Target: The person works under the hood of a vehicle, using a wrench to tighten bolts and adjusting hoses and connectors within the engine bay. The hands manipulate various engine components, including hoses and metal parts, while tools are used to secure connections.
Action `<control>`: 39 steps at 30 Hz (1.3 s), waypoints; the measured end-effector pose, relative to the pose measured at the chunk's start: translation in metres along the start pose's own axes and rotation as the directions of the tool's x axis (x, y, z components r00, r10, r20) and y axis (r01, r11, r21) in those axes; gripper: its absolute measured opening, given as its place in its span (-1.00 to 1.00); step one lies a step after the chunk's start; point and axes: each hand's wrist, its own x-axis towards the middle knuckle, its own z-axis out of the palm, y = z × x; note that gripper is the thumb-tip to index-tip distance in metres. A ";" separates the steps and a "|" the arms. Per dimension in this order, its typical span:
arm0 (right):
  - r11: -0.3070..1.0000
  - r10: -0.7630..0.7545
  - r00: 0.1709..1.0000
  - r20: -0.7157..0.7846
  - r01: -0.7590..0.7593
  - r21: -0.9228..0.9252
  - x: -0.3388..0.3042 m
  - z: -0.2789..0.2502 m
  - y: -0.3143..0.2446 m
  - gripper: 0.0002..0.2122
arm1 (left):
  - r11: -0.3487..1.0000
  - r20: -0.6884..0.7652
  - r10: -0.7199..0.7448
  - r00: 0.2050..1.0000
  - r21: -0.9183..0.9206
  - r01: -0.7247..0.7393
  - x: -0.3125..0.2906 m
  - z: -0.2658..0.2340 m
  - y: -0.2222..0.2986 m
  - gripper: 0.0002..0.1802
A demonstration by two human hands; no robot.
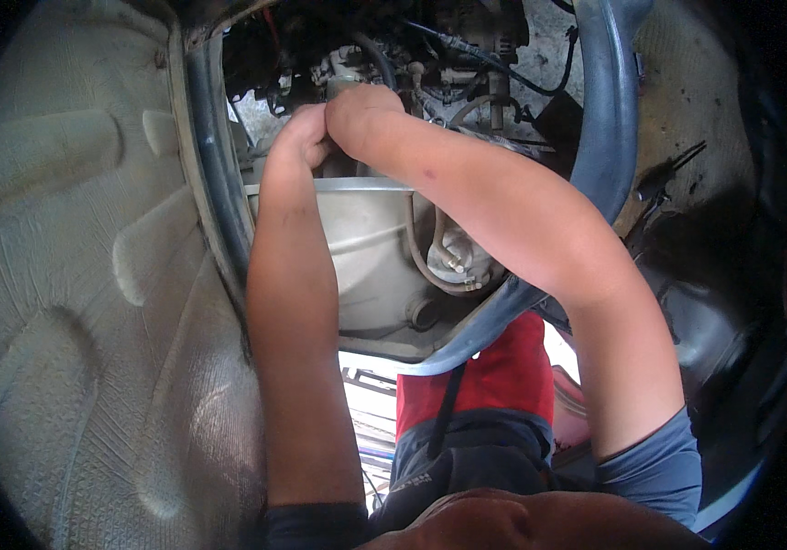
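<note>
Both bare arms reach through a rimmed opening into a vehicle's engine bay. My left hand [302,134] is bent at the wrist, with its fingers curled inward beside the other hand. Touching or overlapping it, my right hand [362,110] is rounded like a fist, its back toward me. Whatever the two hands hold is hidden behind them. Just beyond the right hand lie metal engine parts [346,62] and a dark curved hose [377,60]. Below the hands stands a pale metal panel [366,247] with a straight upper edge.
A dark rubber seal [615,101] rims the opening on the right. Brown hoses [415,247] loop down the panel to a round fitting [471,270]. Black cable [554,90] crosses the engine at the right. A moulded grey-beige liner [73,275] fills the left side.
</note>
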 end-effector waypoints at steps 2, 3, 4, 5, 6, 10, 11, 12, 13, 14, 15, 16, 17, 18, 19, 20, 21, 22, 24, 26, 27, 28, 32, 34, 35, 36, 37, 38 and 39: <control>0.999 -0.042 0.999 0.026 0.042 0.000 -0.001 -0.014 0.007 -0.72 | 1.000 0.043 0.011 0.999 -0.004 -0.011 0.005 -0.004 -0.003 -0.74; 0.998 -0.066 0.997 0.039 0.066 -0.001 -0.003 -0.021 0.010 -0.72 | 1.000 0.062 0.017 0.998 -0.007 -0.017 0.006 -0.006 -0.004 -0.73; 0.994 -0.101 0.994 -0.042 0.098 -0.054 0.002 -0.016 0.013 -0.72 | 0.999 0.075 0.019 0.997 -0.041 -0.016 0.007 -0.007 -0.004 -0.71; 0.985 -0.133 0.991 -0.027 0.130 -0.113 0.005 -0.018 0.015 -0.72 | 0.999 0.093 0.021 0.995 -0.048 -0.017 0.009 -0.010 -0.003 -0.71; 0.973 -0.162 0.987 -0.006 0.158 -0.168 0.004 -0.024 0.016 -0.73 | 0.998 0.115 0.018 0.993 -0.055 -0.011 0.009 -0.010 -0.002 -0.70; 0.907 -0.287 0.956 -0.065 0.250 -0.339 0.017 -0.021 0.026 -0.74 | 0.995 0.137 0.029 0.990 -0.099 -0.016 0.017 -0.011 -0.006 -0.71; 0.874 -0.339 0.937 -0.091 0.278 -0.398 0.021 -0.021 0.028 -0.74 | 0.995 0.125 0.030 0.992 -0.095 -0.018 0.015 -0.010 -0.005 -0.72; 0.850 -0.356 0.931 -0.076 0.289 -0.440 0.025 -0.020 0.029 -0.72 | 0.995 0.135 0.029 0.990 -0.094 -0.016 0.017 -0.011 -0.006 -0.73; 0.849 -0.360 0.930 -0.079 0.291 -0.442 0.029 -0.018 0.030 -0.73 | 0.995 0.145 0.028 0.989 -0.094 -0.014 0.019 -0.013 -0.006 -0.74; 0.847 -0.364 0.928 -0.083 0.292 -0.444 0.031 -0.015 0.032 -0.75 | 0.996 0.156 0.027 0.987 -0.094 -0.012 0.021 -0.014 -0.007 -0.75; 0.845 -0.368 0.926 -0.087 0.294 -0.447 0.032 -0.015 0.033 -0.76 | 0.995 0.149 0.027 0.989 -0.094 -0.013 0.020 -0.013 -0.007 -0.75; 0.847 -0.355 0.933 -0.050 0.299 -0.440 0.034 -0.016 0.033 -0.74 | 0.995 0.142 0.027 0.990 -0.094 -0.014 0.020 -0.012 -0.007 -0.76; 0.849 -0.342 0.940 -0.014 0.303 -0.432 0.036 -0.018 0.034 -0.70 | 0.995 0.135 0.028 0.990 -0.094 -0.015 0.020 -0.011 -0.008 -0.77; 0.852 -0.329 0.944 0.020 0.306 -0.426 0.038 -0.020 0.034 -0.66 | 0.995 0.138 0.024 0.990 -0.097 -0.010 0.021 -0.012 -0.008 -0.77; 0.848 -0.343 0.939 0.004 0.311 -0.429 0.039 -0.022 0.034 -0.66 | 0.995 0.142 0.019 0.990 -0.099 -0.005 0.021 -0.013 -0.008 -0.77; 0.844 -0.356 0.934 -0.011 0.316 -0.432 0.040 -0.023 0.035 -0.66 | 0.995 0.146 0.015 0.989 -0.102 0.000 0.022 -0.014 -0.009 -0.77; 0.842 -0.365 0.931 -0.027 0.318 -0.435 0.043 -0.022 0.038 -0.66 | 0.994 0.152 0.010 0.988 -0.110 0.007 0.022 -0.013 -0.008 -0.77; 0.850 -0.354 0.935 -0.008 0.318 -0.419 0.049 -0.020 0.040 -0.67 | 0.993 0.158 0.005 0.988 -0.117 0.014 0.022 -0.013 -0.008 -0.77; 0.864 -0.340 0.940 0.031 0.325 -0.385 0.054 -0.020 0.034 -0.68 | 0.991 0.171 0.002 0.985 -0.129 0.021 0.025 -0.014 -0.009 -0.76; 0.894 -0.300 0.953 0.032 0.293 -0.340 0.046 -0.023 0.030 -0.69 | 0.990 0.186 0.005 0.983 -0.139 0.021 0.029 -0.020 -0.012 -0.76; 0.908 -0.275 0.961 0.033 0.271 -0.319 0.041 -0.025 0.032 -0.70 | 0.991 0.175 0.004 0.985 -0.131 0.020 0.028 -0.017 -0.011 -0.75; 0.906 -0.279 0.960 0.026 0.273 -0.323 0.039 -0.024 0.034 -0.69 | 0.992 0.164 0.003 0.987 -0.124 0.018 0.026 -0.015 -0.010 -0.75; 0.895 -0.294 0.955 0.028 0.285 -0.343 0.034 -0.026 0.032 -0.69 | 0.992 0.179 -0.009 0.984 -0.125 0.032 0.034 -0.021 -0.012 -0.75; 0.900 -0.280 0.960 0.017 0.269 -0.344 0.033 -0.023 0.035 -0.70 | 0.992 0.181 -0.004 0.983 -0.127 0.027 0.030 -0.016 -0.010 -0.76; 0.905 -0.274 0.962 -0.002 0.257 -0.338 0.031 -0.020 0.035 -0.70 | 0.991 0.181 -0.001 0.983 -0.128 0.024 0.027 -0.014 -0.009 -0.76; 0.909 -0.273 0.962 -0.021 0.251 -0.334 0.027 -0.022 0.032 -0.71 | 0.993 0.163 0.004 0.987 -0.116 0.015 0.028 -0.015 -0.010 -0.75; 0.925 -0.258 0.966 0.001 0.248 -0.288 0.022 -0.023 0.029 -0.72 | 0.995 0.144 0.009 0.990 -0.104 0.006 0.028 -0.016 -0.010 -0.74; 0.940 -0.244 0.969 0.024 0.243 -0.241 0.015 -0.022 0.026 -0.72 | 0.996 0.125 0.015 0.992 -0.092 -0.003 0.028 -0.018 -0.010 -0.73; 0.951 -0.232 0.972 0.045 0.236 -0.199 0.005 -0.025 0.021 -0.73 | 0.996 0.111 0.016 0.994 -0.085 -0.006 0.026 -0.019 -0.009 -0.73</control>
